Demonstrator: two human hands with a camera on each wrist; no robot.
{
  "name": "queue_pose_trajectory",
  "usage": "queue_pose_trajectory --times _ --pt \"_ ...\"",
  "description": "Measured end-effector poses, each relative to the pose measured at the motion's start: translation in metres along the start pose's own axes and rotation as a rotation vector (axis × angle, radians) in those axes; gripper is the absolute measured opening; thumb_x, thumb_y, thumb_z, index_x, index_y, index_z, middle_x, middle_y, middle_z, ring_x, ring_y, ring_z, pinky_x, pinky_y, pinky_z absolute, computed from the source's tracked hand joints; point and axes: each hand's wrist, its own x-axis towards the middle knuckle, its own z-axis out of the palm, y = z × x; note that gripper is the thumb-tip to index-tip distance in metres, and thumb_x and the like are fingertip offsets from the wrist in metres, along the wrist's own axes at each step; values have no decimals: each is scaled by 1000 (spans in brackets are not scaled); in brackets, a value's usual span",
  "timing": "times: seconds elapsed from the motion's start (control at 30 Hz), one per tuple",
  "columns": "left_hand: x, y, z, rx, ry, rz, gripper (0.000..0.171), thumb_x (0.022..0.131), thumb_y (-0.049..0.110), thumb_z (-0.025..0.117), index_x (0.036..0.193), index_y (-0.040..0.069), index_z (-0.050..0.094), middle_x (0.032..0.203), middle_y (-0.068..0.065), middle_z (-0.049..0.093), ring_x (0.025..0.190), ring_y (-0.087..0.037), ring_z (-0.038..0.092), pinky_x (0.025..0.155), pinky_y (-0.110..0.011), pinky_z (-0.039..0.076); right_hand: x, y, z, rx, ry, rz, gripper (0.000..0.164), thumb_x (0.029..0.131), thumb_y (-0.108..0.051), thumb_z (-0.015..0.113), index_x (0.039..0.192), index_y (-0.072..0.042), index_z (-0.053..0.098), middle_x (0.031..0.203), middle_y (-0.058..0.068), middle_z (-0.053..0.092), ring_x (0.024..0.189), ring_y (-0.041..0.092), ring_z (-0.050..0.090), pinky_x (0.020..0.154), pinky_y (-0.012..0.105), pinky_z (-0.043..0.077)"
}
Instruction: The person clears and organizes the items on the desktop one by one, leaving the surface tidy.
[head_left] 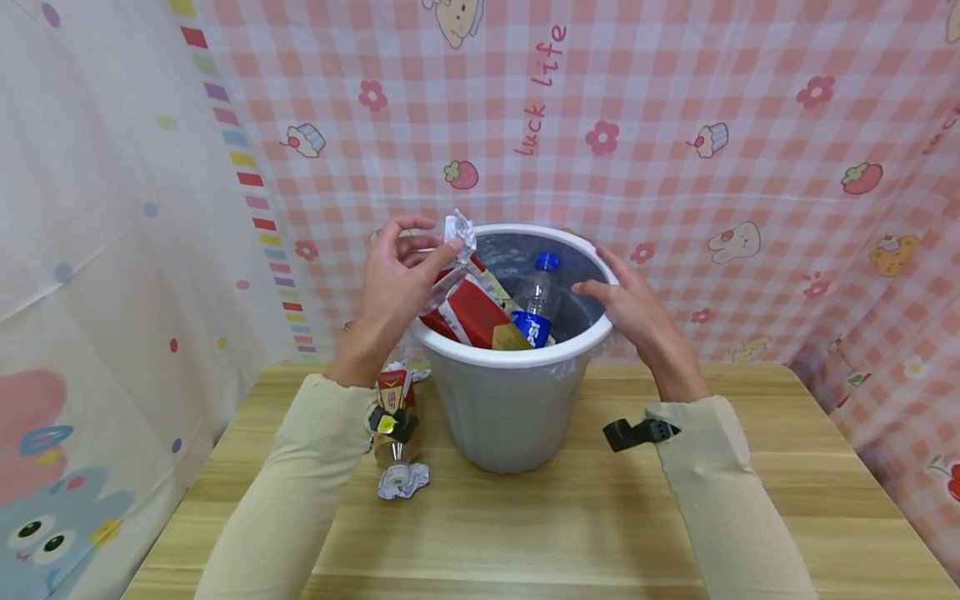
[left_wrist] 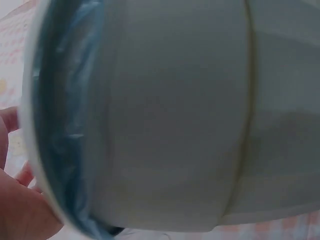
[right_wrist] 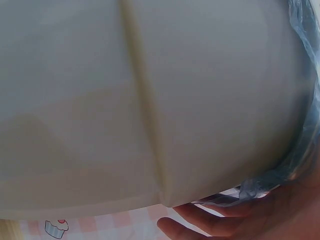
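Over the left side of the bin's rim, my left hand [head_left: 397, 271] pinches a crumpled white piece of paper [head_left: 460, 233] between thumb and fingers. My right hand [head_left: 641, 312] grips the right side of the rim, thumb over the inside and fingers around the outside. The grey trash bin [head_left: 506, 408] stands upright, with a white rim and a clear liner. Inside it lie a Pepsi bottle [head_left: 534, 312] with a blue cap and a red box [head_left: 480, 312]. In the right wrist view, fingers [right_wrist: 215, 220] show below the rim beside the liner.
Left of the bin, partly behind my left wrist, lie a small red carton [head_left: 392, 392], a clear bottle [head_left: 393, 454] on its side and crumpled paper [head_left: 414, 482]. The bin stands on a wooden table [head_left: 510, 533]. A checkered curtain [head_left: 637, 100] hangs behind.
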Motion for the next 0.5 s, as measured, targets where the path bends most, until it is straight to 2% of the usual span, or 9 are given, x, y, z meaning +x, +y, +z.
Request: queue_pose_trajectory --times 0.2,0.5 --pt "9 -5 6 -21 55 -18 45 88 31 75 124 17 52 117 -8 66 105 -20 65 94 -36 52 1 1 1 6 -1 -1 78 95 -25 58 160 -24 15 153 18 40 107 40 64 80 35 56" --pt "12 -7 7 20 -1 -55 53 87 31 76 130 15 49 116 -7 67 104 -20 66 89 -35 55 1 2 0 -3 8 -5 77 96 -25 58 160 -24 14 150 20 43 104 41 65 69 27 56"
